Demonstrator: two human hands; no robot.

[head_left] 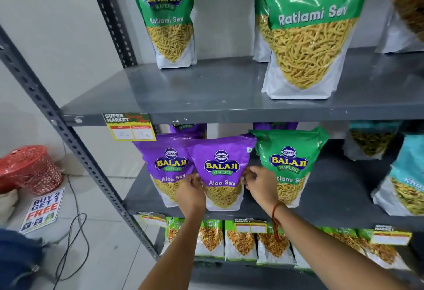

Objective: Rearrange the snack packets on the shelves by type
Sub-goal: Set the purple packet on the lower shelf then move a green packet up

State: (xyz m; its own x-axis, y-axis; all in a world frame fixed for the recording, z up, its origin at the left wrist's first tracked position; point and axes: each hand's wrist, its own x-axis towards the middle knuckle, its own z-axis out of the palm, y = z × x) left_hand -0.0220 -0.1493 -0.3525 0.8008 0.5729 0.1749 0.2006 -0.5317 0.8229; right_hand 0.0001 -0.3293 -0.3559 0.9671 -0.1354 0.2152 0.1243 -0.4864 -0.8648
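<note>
A purple Aloo Sev packet (221,163) stands upright at the front of the middle shelf (332,197). My left hand (191,194) grips its left edge and my right hand (260,185) grips its right edge. A second purple Aloo Sev packet (164,163) stands just left of it, partly overlapped. A green Ratlami Sev packet (289,158) stands to the right, behind my right hand. On the upper shelf (206,92) stand two more green Ratlami Sev packets (171,18), the larger-looking one (309,37) nearer the front.
Teal packets (408,175) stand at the middle shelf's right end. Several Chana packets (241,241) line the lower shelf. A yellow price tag (129,126) hangs from the upper shelf's edge. On the floor at left lie a red stool (29,170), a sign (41,209) and a black cable (73,239).
</note>
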